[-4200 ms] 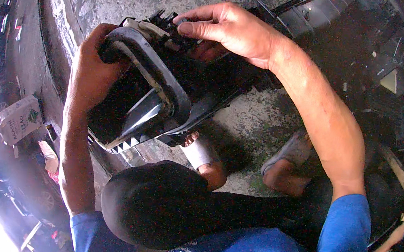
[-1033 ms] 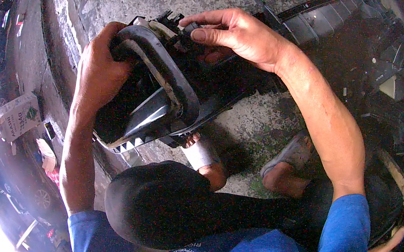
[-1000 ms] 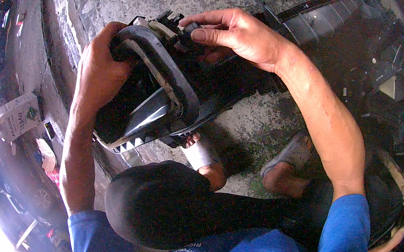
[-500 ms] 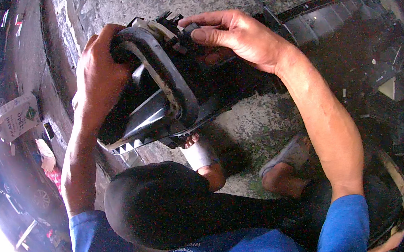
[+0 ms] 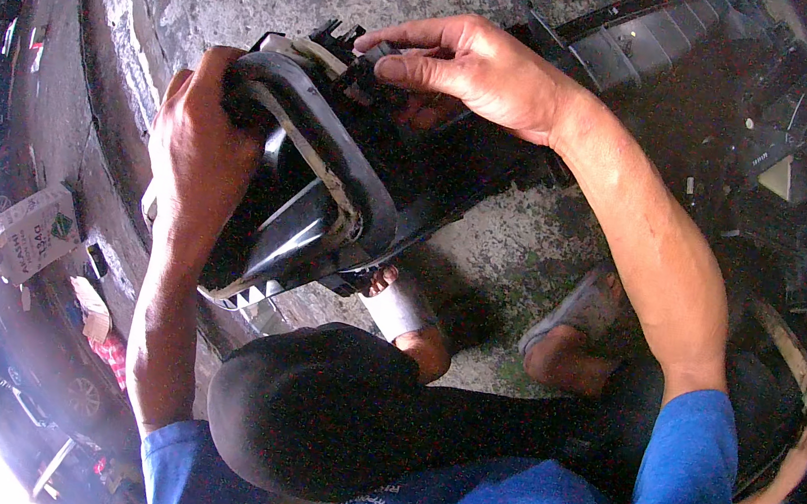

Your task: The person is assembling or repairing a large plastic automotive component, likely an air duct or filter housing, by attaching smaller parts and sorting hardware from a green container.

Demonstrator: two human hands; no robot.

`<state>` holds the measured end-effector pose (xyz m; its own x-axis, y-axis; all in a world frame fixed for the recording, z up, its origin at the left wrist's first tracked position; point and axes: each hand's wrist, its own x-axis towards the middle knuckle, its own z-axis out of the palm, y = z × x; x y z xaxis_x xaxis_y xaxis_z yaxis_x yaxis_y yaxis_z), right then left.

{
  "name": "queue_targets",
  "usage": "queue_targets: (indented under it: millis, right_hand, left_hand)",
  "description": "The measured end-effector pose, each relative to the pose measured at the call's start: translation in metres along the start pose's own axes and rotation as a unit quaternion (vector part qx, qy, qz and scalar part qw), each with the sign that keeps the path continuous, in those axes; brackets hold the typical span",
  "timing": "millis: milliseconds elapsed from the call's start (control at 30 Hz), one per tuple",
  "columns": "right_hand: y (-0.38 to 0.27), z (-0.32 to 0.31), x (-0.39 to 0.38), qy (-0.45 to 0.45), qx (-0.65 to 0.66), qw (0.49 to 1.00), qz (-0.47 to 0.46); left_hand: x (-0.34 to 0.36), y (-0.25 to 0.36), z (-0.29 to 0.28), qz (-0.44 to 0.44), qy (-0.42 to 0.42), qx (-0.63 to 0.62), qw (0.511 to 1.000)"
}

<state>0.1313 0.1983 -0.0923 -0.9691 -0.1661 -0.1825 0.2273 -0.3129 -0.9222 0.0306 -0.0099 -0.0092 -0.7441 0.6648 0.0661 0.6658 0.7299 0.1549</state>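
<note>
the left hand is raised, curled around the upper left end of a glossy black plastic part with a curved, open frame, over mottled grey concrete; that hand's fingertips are hidden. the right hand is arched, thumb and forefinger pinching a small dark grey block at the part's far edge, its underside lost in shadow.

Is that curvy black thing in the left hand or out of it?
In it: the left hand curls around the curved black part at its upper left end. Some of the grip is hidden.
</note>
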Motion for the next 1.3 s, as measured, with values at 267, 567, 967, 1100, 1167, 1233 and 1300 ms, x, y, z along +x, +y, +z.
queue_targets:
  millis: [267, 567, 967, 1100, 1167, 1233, 1300]
  right_hand:
    - [0.0029, 0.0008, 0.0004, 0.011, -0.009, 1.000, -0.005]
    - [0.0027, 0.0013, 0.0009, 0.022, -0.036, 0.999, -0.013]
    - [-0.0011, -0.0030, 0.0017, -0.001, -0.059, 0.998, -0.017]
    - [-0.0016, -0.0035, 0.0002, -0.003, -0.037, 0.999, -0.002]
    - [-0.0010, -0.0043, 0.0000, -0.003, -0.030, 1.000, 0.000]
    - [-0.0011, -0.0057, -0.0002, 0.001, -0.038, 0.999, 0.009]
    - [-0.0037, -0.0047, -0.0015, 0.005, -0.039, 0.999, 0.017]
  left_hand:
    - [0.0018, -0.0013, 0.0002, 0.004, -0.016, -0.015, 1.000]
    - [0.0033, -0.0005, -0.0012, -0.001, -0.021, -0.018, 1.000]
    - [0.0041, -0.0026, 0.0001, -0.007, -0.030, -0.012, 0.999]
    - [0.0030, -0.0019, 0.0003, -0.018, -0.030, -0.007, 0.999]
    - [0.0030, -0.0020, 0.0011, -0.017, -0.030, -0.008, 0.999]
    - [0.0034, -0.0018, 0.0020, -0.015, -0.029, -0.010, 0.999]
    - [0.0029, -0.0018, 0.0025, -0.014, -0.025, -0.006, 1.000]
